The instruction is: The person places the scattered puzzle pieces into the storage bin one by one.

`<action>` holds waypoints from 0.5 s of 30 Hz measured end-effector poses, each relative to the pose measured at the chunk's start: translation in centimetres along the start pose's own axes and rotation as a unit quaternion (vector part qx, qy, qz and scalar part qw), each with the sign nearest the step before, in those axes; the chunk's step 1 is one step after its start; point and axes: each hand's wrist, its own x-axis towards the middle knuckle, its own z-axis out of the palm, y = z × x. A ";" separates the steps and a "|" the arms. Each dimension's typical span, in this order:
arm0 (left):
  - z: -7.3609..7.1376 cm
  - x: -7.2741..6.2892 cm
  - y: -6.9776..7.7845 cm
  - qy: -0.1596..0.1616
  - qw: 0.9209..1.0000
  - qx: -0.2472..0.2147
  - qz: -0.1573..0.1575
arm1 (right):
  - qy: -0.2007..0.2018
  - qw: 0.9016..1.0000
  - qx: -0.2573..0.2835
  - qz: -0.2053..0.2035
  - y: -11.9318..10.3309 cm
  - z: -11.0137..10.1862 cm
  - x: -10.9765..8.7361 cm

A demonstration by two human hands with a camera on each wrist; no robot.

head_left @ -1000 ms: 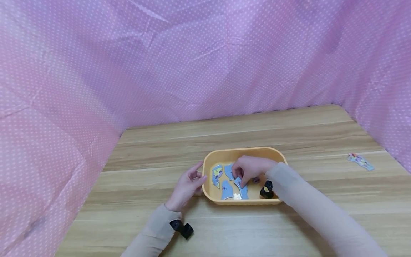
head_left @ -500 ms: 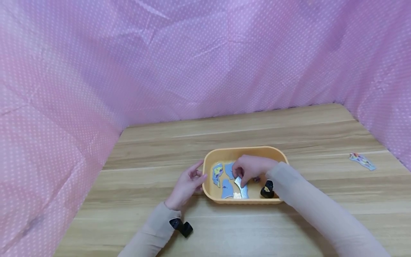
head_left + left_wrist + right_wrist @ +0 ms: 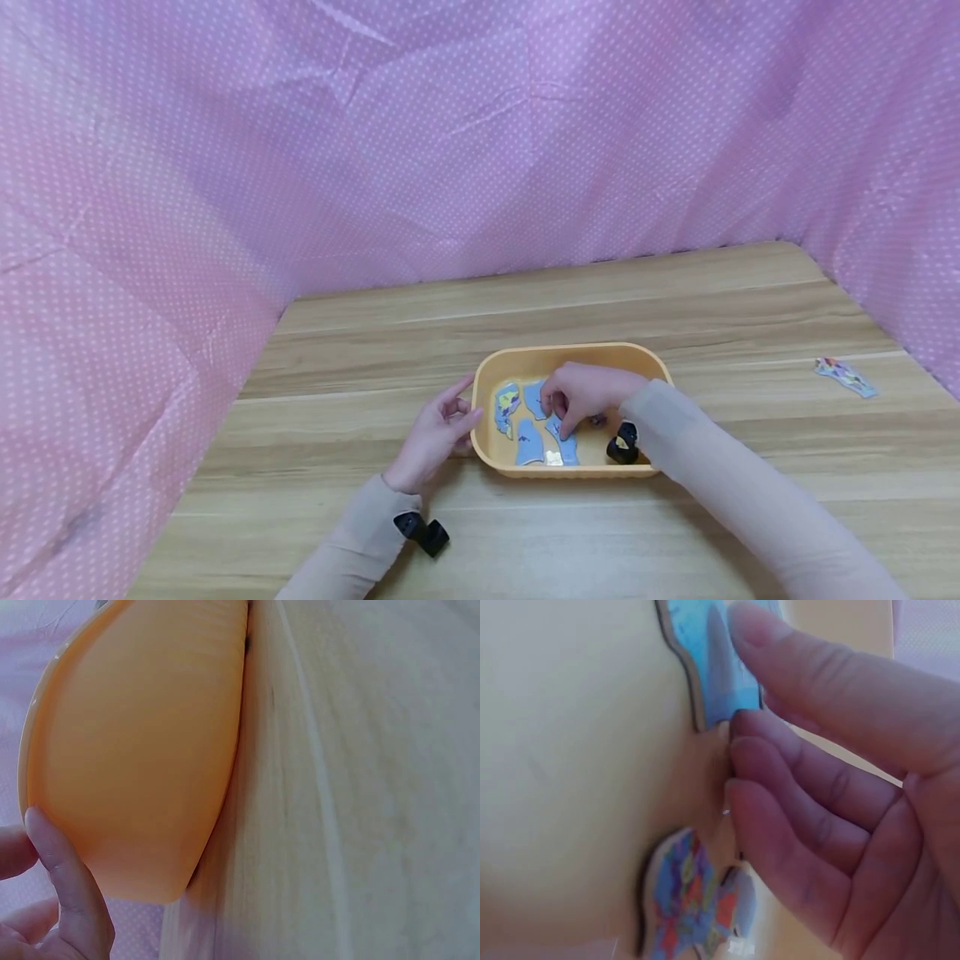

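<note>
A light orange plastic tray [image 3: 615, 472] holds several flat, irregular puzzle pieces. My right hand [image 3: 592, 393] reaches inside it, thumb and fingers pinching a blue puzzle piece [image 3: 564, 445]. In the right wrist view the thumb presses on this blue piece's [image 3: 709, 660] face; the other fingers are curled, and the index fingertip is hidden. At the tray's left end, my left hand [image 3: 437, 437] touches the outer wall near the rim, its fingers relaxed. The left wrist view shows its thumb [image 3: 66, 877] against the orange wall.
Left in the tray are a blue-and-yellow piece [image 3: 507, 408] and two blue pieces, one upper [image 3: 533, 398], one lower [image 3: 529, 442]. Multicoloured pieces [image 3: 679, 892] show below my right fingers. Another piece [image 3: 845, 377] lies far right on the wooden table [image 3: 375, 358]. Pink dotted cloth [image 3: 450, 167] surrounds it.
The pinched blue piece caught a bright glare half a second ago and now shows its blue face again, so its tilt has shifted slightly. Both hands stay in nearly the same place.
</note>
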 end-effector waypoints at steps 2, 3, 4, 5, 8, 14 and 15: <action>0.0 0.0 0.0 -0.001 1.000 0.002 -0.001 | 0.003 1.000 0.010 -0.009 0.0 -0.1 -0.1; 0.0 0.0 0.0 -0.002 1.000 0.004 -0.001 | 0.005 1.000 0.013 -0.015 0.0 -0.1 -0.1; 0.0 0.0 0.0 -0.003 1.000 0.005 -0.001 | 0.008 1.000 0.016 -0.018 0.0 -0.1 -0.1; 0.0 0.1 0.0 -0.003 1.000 0.004 -0.002 | 0.010 1.000 0.019 -0.023 0.0 -0.1 -0.1; 0.0 0.1 0.0 -0.004 1.000 0.003 -0.003 | 0.015 0.999 0.011 -0.038 0.1 -0.2 -0.1; 0.0 -0.1 -0.2 -0.003 1.000 0.000 -0.003 | 0.017 0.999 0.012 -0.039 -0.2 -0.2 -0.1; 0.0 -0.1 -0.3 -0.002 1.000 -0.002 -0.003 | 0.017 0.999 0.017 -0.033 -0.3 -0.2 -0.1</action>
